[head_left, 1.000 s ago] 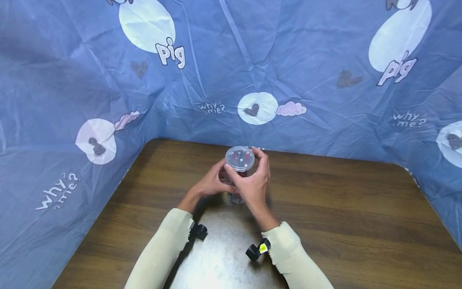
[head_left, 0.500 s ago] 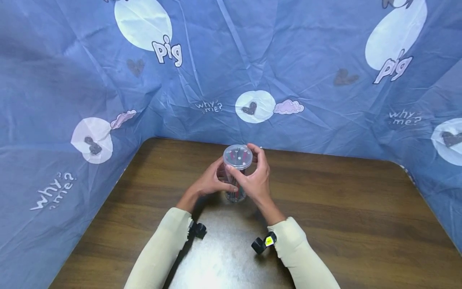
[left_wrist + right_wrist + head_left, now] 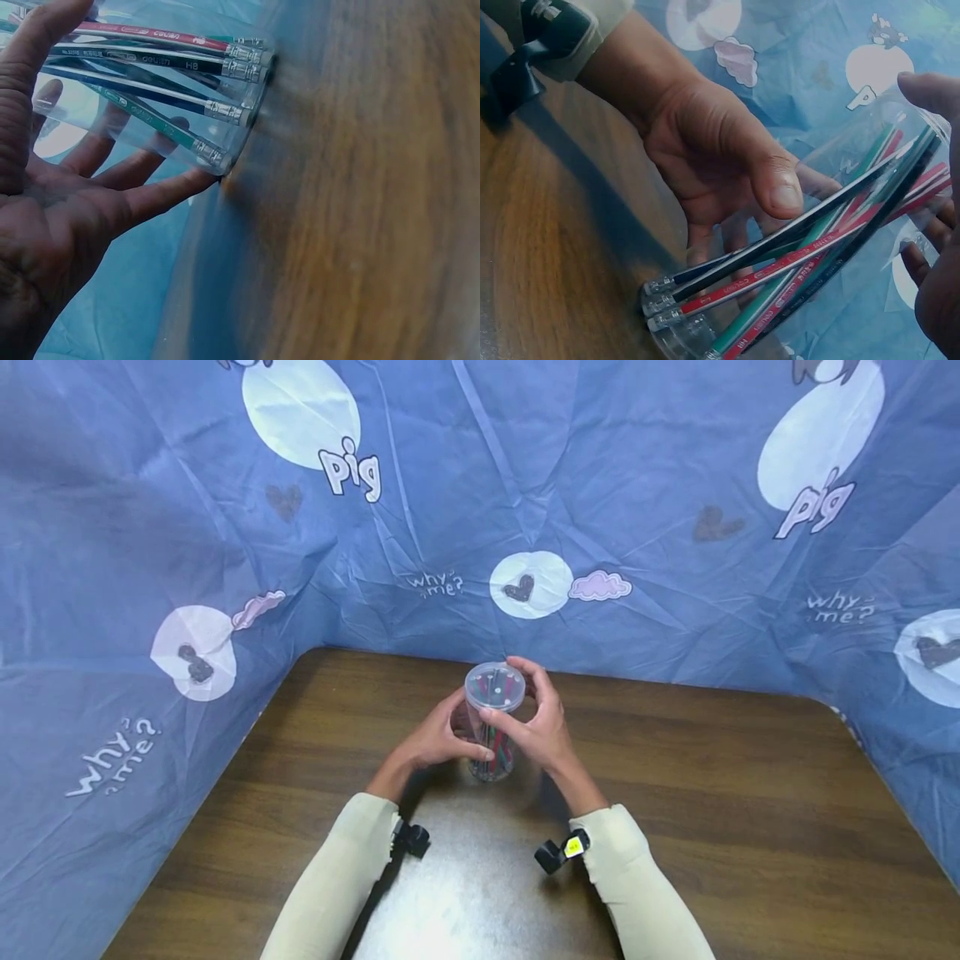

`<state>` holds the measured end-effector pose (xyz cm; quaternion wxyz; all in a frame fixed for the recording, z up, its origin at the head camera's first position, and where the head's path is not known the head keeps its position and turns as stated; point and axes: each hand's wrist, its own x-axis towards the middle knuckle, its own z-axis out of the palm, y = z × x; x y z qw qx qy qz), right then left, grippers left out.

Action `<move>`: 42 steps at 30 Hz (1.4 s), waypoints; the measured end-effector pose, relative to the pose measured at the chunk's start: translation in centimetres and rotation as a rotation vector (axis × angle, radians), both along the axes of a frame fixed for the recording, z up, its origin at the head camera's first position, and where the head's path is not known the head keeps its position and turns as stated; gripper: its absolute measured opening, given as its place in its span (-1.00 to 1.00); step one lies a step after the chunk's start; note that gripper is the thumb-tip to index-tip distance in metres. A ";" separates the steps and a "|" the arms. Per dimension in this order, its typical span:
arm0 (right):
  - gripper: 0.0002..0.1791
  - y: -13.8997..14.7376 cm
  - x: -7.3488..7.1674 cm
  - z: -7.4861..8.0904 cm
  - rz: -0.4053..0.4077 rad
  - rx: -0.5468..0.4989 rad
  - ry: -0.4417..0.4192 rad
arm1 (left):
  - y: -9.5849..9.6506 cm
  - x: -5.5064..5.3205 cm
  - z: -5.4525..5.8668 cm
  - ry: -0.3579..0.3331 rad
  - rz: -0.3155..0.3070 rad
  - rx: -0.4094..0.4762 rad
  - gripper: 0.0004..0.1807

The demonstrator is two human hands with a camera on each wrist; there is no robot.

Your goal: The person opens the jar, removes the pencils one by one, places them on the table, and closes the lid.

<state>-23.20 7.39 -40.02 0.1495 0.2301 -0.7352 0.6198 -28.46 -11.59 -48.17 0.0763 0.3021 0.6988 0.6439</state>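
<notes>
A clear, cylindrical plastic jar (image 3: 504, 766) stands upright on the table, with a round see-through lid (image 3: 491, 687) on top. Inside it are several red, green and black pencils (image 3: 780, 262), their eraser ends down at the base. My left hand (image 3: 437, 737) grips the jar's side, thumb across the front and fingers behind, as the left wrist view also shows. Around the lid's rim, my right hand (image 3: 546, 727) holds with its thumb in front and fingers at the far right side. Part of the jar body is hidden behind the hands.
The jar is on a brown wood-grain table (image 3: 712, 793), near its back edge. A blue printed cloth (image 3: 637, 468) hangs behind and along the sides. Black wrist cameras are strapped at both sleeves.
My right hand has turned around the lid: its wrist swung right and its thumb slid rightward along the front rim. The left hand and jar stay nearly in place.
</notes>
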 end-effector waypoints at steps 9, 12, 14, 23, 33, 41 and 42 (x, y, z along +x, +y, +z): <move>-0.19 -0.7 0.6 -0.6 -0.050 -0.040 0.052 | -0.1 0.0 -0.3 0.001 -0.001 0.000 0.06; -0.18 -1.1 0.8 -1.1 -0.096 -0.063 0.094 | -0.1 0.0 -0.3 0.010 -0.007 -0.003 0.06; -0.17 -1.4 1.0 -1.3 -0.120 -0.078 0.113 | -0.1 0.0 -0.3 0.010 -0.005 -0.007 0.07; -0.18 -2.1 0.6 -2.4 -0.237 -0.091 0.197 | -0.1 0.0 -0.2 0.002 0.014 -0.020 0.09; -0.18 -2.1 -0.9 -4.3 -0.278 -0.082 0.202 | 0.0 0.0 -0.1 -0.003 0.025 -0.024 0.11; -0.24 -2.4 1.3 -1.3 -0.245 -0.115 0.192 | 0.2 0.9 1.2 -0.005 0.028 -0.021 0.07; -0.24 -2.4 1.3 -1.2 -0.245 -0.117 0.191 | 0.2 1.1 1.5 -0.009 0.025 -0.019 0.06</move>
